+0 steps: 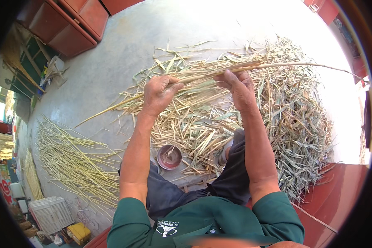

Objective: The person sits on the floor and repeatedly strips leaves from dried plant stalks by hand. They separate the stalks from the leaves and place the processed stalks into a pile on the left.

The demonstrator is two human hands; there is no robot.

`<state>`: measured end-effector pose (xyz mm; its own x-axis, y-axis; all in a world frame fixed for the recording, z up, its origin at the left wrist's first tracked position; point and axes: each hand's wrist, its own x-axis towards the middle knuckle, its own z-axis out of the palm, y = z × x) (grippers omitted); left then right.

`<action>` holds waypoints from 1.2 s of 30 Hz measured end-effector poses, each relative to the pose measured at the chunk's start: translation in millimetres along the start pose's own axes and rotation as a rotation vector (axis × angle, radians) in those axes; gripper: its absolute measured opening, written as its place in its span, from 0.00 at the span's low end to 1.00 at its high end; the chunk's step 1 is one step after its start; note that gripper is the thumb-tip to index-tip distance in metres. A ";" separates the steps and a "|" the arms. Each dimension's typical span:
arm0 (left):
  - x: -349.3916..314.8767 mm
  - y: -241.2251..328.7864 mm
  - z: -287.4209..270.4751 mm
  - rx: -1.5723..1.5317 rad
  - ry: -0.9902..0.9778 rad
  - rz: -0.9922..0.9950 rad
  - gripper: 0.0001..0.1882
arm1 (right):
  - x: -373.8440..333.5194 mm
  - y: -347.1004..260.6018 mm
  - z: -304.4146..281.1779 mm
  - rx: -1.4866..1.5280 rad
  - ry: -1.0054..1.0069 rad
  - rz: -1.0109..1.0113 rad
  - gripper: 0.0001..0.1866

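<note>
A long, thin reed-like stalk (198,77) lies slantwise across both my hands, its bare yellowish end low at the left and its thin tip reaching far right. My left hand (159,94) is closed around the stalk. Farther along, my right hand (240,89) pinches it between thumb and fingers, where dry brown leaf sheath (248,65) still wraps it. Below my hands spreads a heap of dry stripped leaves (202,124). To the left lies a bundle of bare greenish-yellow stalks (74,161).
Between my feet stands a small reddish-brown bowl (175,159). The leaf heap rises higher at the right (293,120). A red cabinet (70,27) stands at the far left. Near left are a white wire crate (51,215) and a yellow container (79,233). A red surface (339,194) borders the right.
</note>
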<state>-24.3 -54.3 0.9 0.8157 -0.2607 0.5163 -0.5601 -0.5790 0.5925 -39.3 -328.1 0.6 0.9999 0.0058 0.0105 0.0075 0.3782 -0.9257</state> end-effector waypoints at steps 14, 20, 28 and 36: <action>14.0 -6.5 -41.5 -0.946 0.509 -0.390 0.13 | 8.4 0.5 -9.7 -0.041 0.214 0.104 0.15; 14.5 -17.0 -52.2 -0.462 0.344 -0.395 0.12 | 11.3 -2.2 -20.8 -0.117 0.213 0.069 0.13; 6.5 13.3 12.4 0.258 -0.117 0.213 0.14 | -0.7 15.4 22.6 -0.086 0.082 0.071 0.15; -17.7 -47.3 -54.7 0.569 -0.402 -0.303 0.10 | 15.1 -12.3 -32.4 -0.088 0.316 0.042 0.12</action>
<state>-20.2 20.0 -2.5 0.9729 -0.2251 0.0522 -0.2311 -0.9510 0.2055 -24.0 -362.7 -0.1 0.9527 -0.2730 -0.1334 -0.0466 0.3025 -0.9520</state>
